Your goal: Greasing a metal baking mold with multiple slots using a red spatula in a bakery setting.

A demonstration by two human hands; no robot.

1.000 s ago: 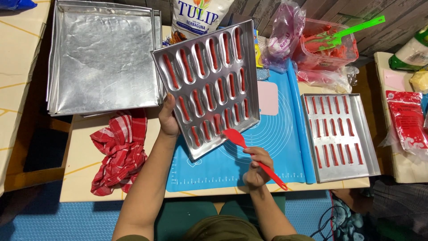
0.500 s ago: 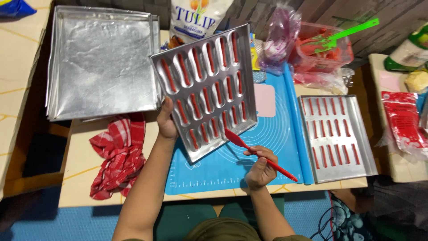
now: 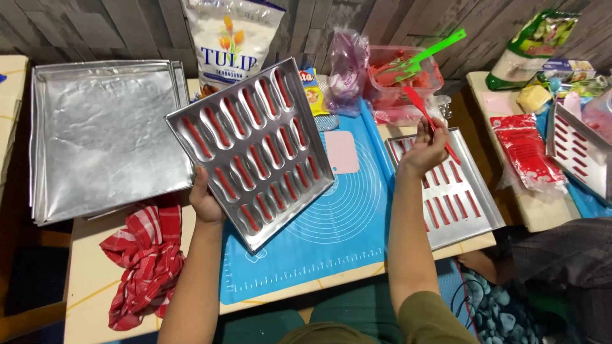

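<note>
We look down at our two bare hands over a desk [image 3: 95, 280]. Our left hand [image 3: 205, 202] grips the lower-left edge of a metal mould tray [image 3: 252, 151], fingers closed round the rim, w/ the tray tilted up off the blue baking mat [image 3: 344, 216]. The tray has rows of long oval wells, each w/ a red strip in it. Our right hand [image 3: 424, 148] is raised over a second mould tray [image 3: 446, 188], which lies flat on the desk just right of the mat; fingers pinched shut on a red spatula [image 3: 428, 120], blade pointing up & away from us. Left of the held tray sits a stack of flat metal baking pans [image 3: 95, 134], & a red checked cloth [image 3: 143, 261] lies crumpled below them. At the back: a flour bag [image 3: 233, 38], a pink plastic bag [image 3: 347, 67], & a clear tub [image 3: 408, 79] w/ a green spatula [image 3: 433, 51] resting on it.
</note>
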